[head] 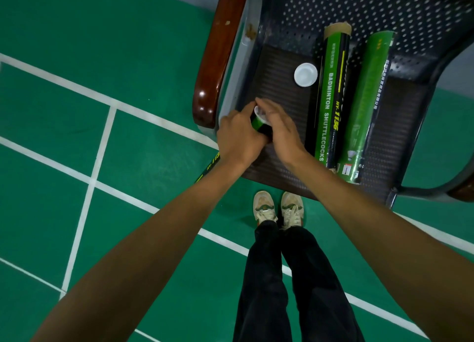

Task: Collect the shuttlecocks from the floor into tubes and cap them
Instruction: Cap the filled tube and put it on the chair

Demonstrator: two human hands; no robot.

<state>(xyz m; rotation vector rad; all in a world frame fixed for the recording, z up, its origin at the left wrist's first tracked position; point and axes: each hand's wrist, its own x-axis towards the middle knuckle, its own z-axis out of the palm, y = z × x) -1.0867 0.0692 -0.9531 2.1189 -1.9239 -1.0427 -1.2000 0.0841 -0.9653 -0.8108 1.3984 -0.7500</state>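
The person stands in front of a chair (282,59) and holds a tube (258,125) up over the front of its seat. The left hand (238,134) is wrapped tight around the tube, just under its top end. The tube is long, and it slants down and to the left from there, so its low end pokes out under the left wrist, over the green floor (77,46). The right hand (282,128) comes in from the other side and holds a small white lid (260,113) between its fingers and thumb, right on the tube's top end. So the lid is under the right hand and the tube is in the left hand, and both hands touch the same end. The next push should likely go straight down along the tube (how far on the lid is cannot be seen). On the seat, to the right, lie a loose lid (305,74), a dark tube (331,98) with its far end open, and a green tube (369,105) just beside it.
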